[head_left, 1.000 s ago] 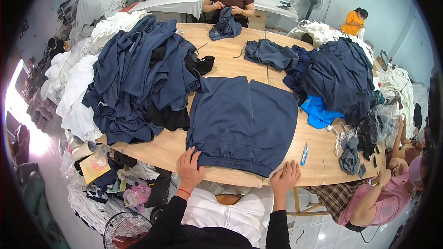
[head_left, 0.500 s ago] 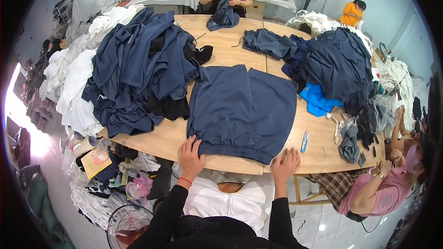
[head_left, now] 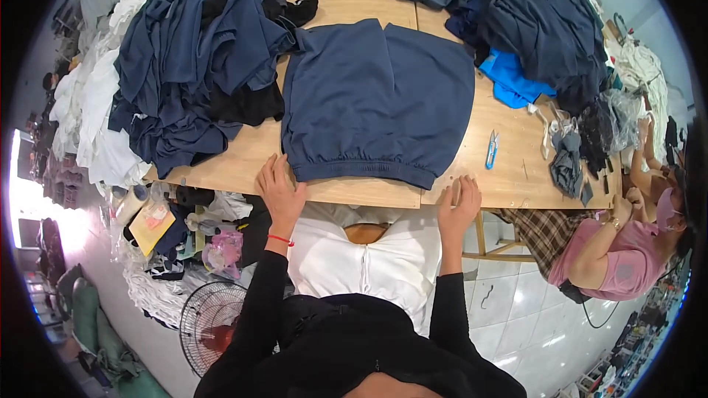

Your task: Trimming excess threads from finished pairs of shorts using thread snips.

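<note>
A pair of navy shorts (head_left: 376,103) lies spread flat on the wooden table, its gathered elastic waistband toward me and its two legs pointing away. My left hand (head_left: 282,193) rests at the table's front edge by the left end of the waistband, fingers stretched out and close to the cloth. Off the right end of the waistband, my right hand (head_left: 459,205) lies at the same edge with its fingers apart and nothing in them. Blue-handled thread snips (head_left: 492,150) lie on the table beyond that hand.
A tall heap of navy garments (head_left: 199,51) stands at left, with white cloth (head_left: 92,114) behind it. Another navy heap (head_left: 542,26) and a bright blue cloth (head_left: 512,81) lie at right. A co-worker in pink (head_left: 590,258) sits at right; a floor fan (head_left: 210,328) stands lower left.
My view has tilted downward, so the table and shorts sit higher in the picture. My right hand now shows slightly farther from the waistband corner. The shorts look unchanged.
</note>
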{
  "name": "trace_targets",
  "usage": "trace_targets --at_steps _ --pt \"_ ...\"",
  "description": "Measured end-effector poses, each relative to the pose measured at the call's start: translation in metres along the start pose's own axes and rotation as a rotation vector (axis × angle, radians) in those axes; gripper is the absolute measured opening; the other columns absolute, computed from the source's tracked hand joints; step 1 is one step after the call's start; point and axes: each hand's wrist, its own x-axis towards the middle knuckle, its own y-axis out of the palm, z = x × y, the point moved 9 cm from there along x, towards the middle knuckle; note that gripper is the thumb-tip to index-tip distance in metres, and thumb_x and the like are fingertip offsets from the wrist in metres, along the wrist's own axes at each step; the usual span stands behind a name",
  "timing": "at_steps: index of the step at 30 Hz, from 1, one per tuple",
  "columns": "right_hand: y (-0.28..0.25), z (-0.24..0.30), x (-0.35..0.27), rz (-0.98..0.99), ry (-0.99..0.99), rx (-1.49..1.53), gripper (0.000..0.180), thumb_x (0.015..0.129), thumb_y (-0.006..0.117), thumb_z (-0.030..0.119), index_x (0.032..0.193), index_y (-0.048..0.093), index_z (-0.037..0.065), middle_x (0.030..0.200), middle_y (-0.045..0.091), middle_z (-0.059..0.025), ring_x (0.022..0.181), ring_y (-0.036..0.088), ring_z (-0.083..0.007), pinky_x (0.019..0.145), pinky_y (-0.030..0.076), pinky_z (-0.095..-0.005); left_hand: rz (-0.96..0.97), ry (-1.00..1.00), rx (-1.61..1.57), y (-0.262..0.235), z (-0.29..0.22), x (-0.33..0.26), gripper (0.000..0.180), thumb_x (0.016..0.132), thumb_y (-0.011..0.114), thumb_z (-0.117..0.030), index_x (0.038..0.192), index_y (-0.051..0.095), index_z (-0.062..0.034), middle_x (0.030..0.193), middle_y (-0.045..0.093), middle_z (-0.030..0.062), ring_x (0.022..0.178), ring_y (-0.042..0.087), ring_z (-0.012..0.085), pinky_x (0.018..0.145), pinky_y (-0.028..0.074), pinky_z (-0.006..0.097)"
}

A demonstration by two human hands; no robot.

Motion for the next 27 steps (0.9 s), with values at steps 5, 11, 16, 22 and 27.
trace_targets --at_steps 5,11,16,22,27 --pt "-0.001 -0.003 -0.007 0.047 -0.091 -0.074 0.052 0.1 0.073 0.02 0.148 0.061 0.006 0.158 0.054 -0.0169 0.15 0.046 -0.0354 0.125 0.026 -0.0532 -0.007 0.054 0.238 0.01 0.007 0.0 0.059 0.087 0.073 -0.028 0.139 0.06 -0.0036 0.144 0.059 0.0151 0.137 0.052 0.037 0.119 0.032 0.053" --pt "-0.003 0.004 -0.006 0.227 -0.056 -0.064 0.067 0.094 0.079 0.038 0.152 0.06 0.012 0.166 0.043 -0.0177 0.156 0.034 -0.0393 0.125 0.019 -0.0554 -0.012 0.109 0.292 0.013 0.006 -0.004 0.057 0.089 0.069 -0.031 0.137 0.061 -0.0025 0.146 0.059 0.0163 0.135 0.053 0.0391 0.118 0.033 0.053" --pt "0.002 0.021 0.0 0.339 -0.101 -0.088 0.085 0.088 0.082 0.056 0.157 0.057 0.013 0.171 0.036 -0.0206 0.158 0.026 -0.045 0.125 0.017 -0.06 -0.028 0.115 0.303 0.01 0.013 -0.003 0.056 0.084 0.065 -0.028 0.133 0.064 -0.0014 0.144 0.061 0.0168 0.134 0.053 0.0398 0.116 0.036 0.054" --pt "0.006 0.01 -0.011 0.339 -0.175 -0.183 0.086 0.089 0.08 0.059 0.158 0.055 0.013 0.172 0.035 -0.0218 0.158 0.025 -0.045 0.126 0.017 -0.0603 -0.065 0.169 0.205 0.009 0.01 0.003 0.057 0.077 0.06 -0.028 0.126 0.068 0.0007 0.142 0.063 0.0178 0.13 0.056 0.0435 0.112 0.04 0.057" --pt "0.008 0.02 -0.01 0.277 -0.213 -0.199 0.08 0.091 0.08 0.054 0.157 0.057 0.014 0.17 0.037 -0.0208 0.156 0.03 -0.0435 0.126 0.018 -0.059 -0.12 0.147 0.17 0.002 0.018 0.003 0.067 0.079 0.063 -0.03 0.137 0.063 0.0029 0.141 0.065 0.0175 0.13 0.057 0.0426 0.116 0.039 0.055"
